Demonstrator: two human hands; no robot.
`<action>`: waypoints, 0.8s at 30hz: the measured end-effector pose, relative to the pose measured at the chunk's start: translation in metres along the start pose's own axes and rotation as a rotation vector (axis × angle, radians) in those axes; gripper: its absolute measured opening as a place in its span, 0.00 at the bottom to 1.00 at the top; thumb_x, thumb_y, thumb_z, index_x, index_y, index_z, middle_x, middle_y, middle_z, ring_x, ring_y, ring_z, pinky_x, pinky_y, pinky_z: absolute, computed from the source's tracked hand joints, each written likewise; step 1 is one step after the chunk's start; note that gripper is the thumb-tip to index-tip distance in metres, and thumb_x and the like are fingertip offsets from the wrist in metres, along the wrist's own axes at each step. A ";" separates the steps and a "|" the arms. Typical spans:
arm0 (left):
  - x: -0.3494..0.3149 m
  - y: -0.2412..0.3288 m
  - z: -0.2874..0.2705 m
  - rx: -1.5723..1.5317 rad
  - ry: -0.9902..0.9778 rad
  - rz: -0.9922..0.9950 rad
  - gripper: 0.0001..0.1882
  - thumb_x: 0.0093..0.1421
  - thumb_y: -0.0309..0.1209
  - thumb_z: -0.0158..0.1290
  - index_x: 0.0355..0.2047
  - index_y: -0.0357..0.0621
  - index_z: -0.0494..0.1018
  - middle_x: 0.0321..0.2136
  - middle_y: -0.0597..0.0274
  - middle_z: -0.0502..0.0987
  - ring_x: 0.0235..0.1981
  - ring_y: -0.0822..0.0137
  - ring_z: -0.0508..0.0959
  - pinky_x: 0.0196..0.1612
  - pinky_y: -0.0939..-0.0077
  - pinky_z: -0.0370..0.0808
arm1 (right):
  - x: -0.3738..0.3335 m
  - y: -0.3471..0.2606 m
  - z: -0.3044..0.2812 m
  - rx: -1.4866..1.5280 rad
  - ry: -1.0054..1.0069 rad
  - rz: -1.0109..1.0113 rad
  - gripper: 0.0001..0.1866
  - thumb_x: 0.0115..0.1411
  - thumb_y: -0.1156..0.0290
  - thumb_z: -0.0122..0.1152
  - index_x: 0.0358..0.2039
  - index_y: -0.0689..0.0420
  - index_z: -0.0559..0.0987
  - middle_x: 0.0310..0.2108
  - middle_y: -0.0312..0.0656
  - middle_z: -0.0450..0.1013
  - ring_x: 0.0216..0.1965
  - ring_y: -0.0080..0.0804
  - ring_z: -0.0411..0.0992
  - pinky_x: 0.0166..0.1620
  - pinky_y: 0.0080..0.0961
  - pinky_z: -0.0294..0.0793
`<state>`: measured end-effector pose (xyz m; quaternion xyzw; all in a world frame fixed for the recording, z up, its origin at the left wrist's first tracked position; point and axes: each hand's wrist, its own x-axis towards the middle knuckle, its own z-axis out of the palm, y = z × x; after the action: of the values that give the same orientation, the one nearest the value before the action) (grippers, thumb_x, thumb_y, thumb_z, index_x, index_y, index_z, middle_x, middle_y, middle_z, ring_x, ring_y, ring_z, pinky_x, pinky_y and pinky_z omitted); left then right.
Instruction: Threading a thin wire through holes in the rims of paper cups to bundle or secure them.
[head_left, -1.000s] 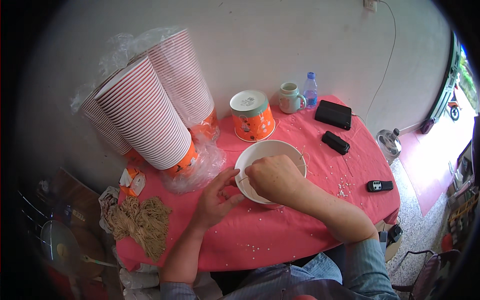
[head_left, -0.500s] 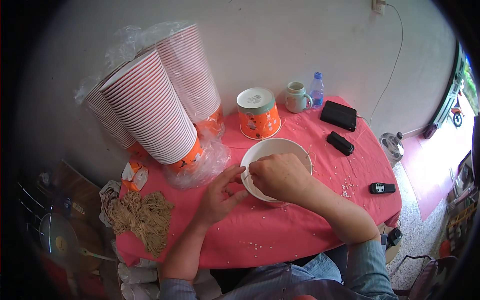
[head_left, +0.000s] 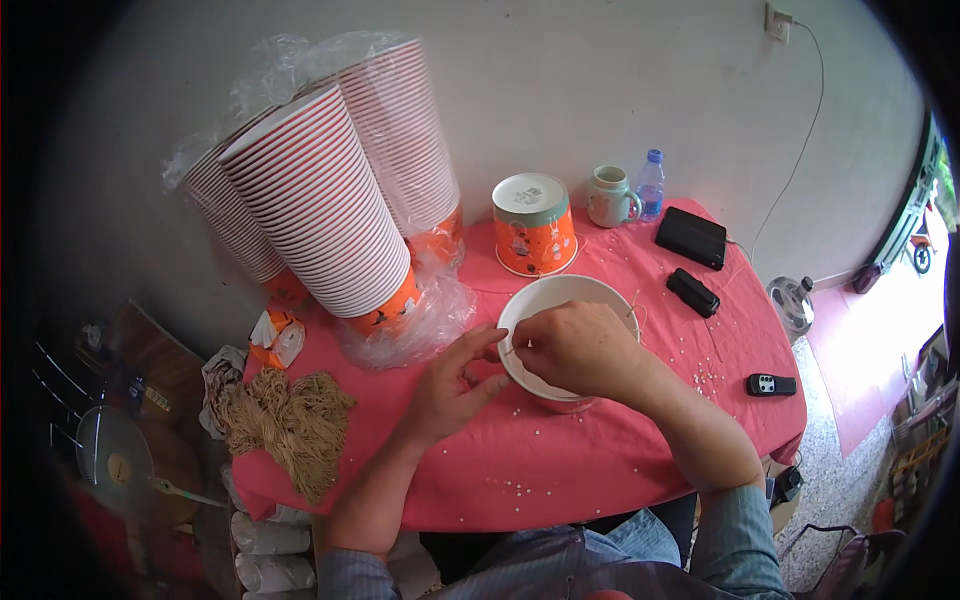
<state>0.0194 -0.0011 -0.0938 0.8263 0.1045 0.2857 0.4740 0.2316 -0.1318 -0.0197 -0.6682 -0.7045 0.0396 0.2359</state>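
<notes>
In front of me a white-lined paper bucket [head_left: 562,290] stands upright on the table. My right hand [head_left: 575,345] reaches inside it, fingers pinched together on a thin cord [head_left: 512,350] at the left inner wall. Against the outside of that wall rests my left hand [head_left: 460,385], thumb and forefinger spread, the forefinger touching the rim. Another loop of beige cord [head_left: 637,312] sticks out at the bucket's right side. To the left a bundle of beige cords [head_left: 295,425] lies on the cloth. My right hand covers much of the bucket's inside.
Tall nested bucket stacks [head_left: 320,210] in clear plastic lean at the left. An upside-down orange bucket [head_left: 535,240], a mug [head_left: 608,200], a water bottle [head_left: 650,185], a black wallet-like case [head_left: 690,238], a black object [head_left: 693,292] and a remote [head_left: 771,385] lie around the pink tablecloth [head_left: 600,460].
The view has shifted slightly, so the table sits a bit further right in it. Both hands keep nearly the same places at the bucket, the right fingers still at its left inner wall.
</notes>
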 end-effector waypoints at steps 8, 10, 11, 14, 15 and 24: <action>0.000 0.006 0.000 0.035 0.006 -0.016 0.34 0.64 0.22 0.68 0.70 0.45 0.72 0.64 0.59 0.77 0.53 0.71 0.80 0.37 0.81 0.77 | 0.004 0.003 0.005 -0.012 -0.060 0.040 0.10 0.64 0.59 0.66 0.36 0.48 0.91 0.30 0.46 0.85 0.33 0.51 0.84 0.40 0.49 0.83; -0.001 0.002 0.001 -0.014 0.027 -0.028 0.34 0.64 0.22 0.67 0.70 0.45 0.72 0.64 0.59 0.77 0.52 0.71 0.80 0.36 0.80 0.77 | 0.005 0.001 0.004 -0.010 -0.073 0.032 0.10 0.64 0.59 0.66 0.36 0.48 0.91 0.31 0.46 0.85 0.33 0.51 0.84 0.40 0.50 0.83; -0.002 0.003 0.003 -0.012 0.032 -0.031 0.34 0.64 0.22 0.67 0.70 0.45 0.72 0.64 0.59 0.77 0.52 0.71 0.80 0.36 0.80 0.77 | 0.006 0.000 0.004 -0.009 -0.084 0.027 0.10 0.65 0.59 0.67 0.37 0.48 0.91 0.31 0.46 0.85 0.33 0.51 0.84 0.40 0.50 0.82; 0.001 0.009 0.007 -0.077 0.125 -0.080 0.32 0.65 0.22 0.66 0.69 0.43 0.72 0.58 0.58 0.81 0.49 0.70 0.82 0.36 0.78 0.78 | 0.005 0.003 0.006 0.004 -0.079 0.010 0.11 0.66 0.58 0.67 0.38 0.48 0.91 0.31 0.46 0.85 0.34 0.52 0.84 0.40 0.50 0.82; 0.001 0.008 0.005 0.058 0.111 -0.077 0.29 0.66 0.23 0.65 0.67 0.42 0.74 0.53 0.57 0.83 0.45 0.69 0.83 0.35 0.77 0.78 | 0.005 0.003 0.006 0.005 -0.079 0.009 0.11 0.66 0.58 0.67 0.38 0.48 0.91 0.31 0.46 0.85 0.34 0.52 0.84 0.40 0.50 0.82; -0.002 0.005 0.004 0.262 0.158 0.040 0.09 0.70 0.27 0.62 0.48 0.38 0.84 0.34 0.56 0.87 0.31 0.67 0.84 0.32 0.72 0.77 | 0.006 0.003 0.010 0.017 -0.082 -0.020 0.10 0.67 0.59 0.65 0.40 0.47 0.91 0.32 0.46 0.85 0.35 0.51 0.84 0.42 0.49 0.82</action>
<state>0.0192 -0.0078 -0.0919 0.8580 0.1614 0.3433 0.3464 0.2309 -0.1231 -0.0281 -0.6570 -0.7197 0.0705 0.2130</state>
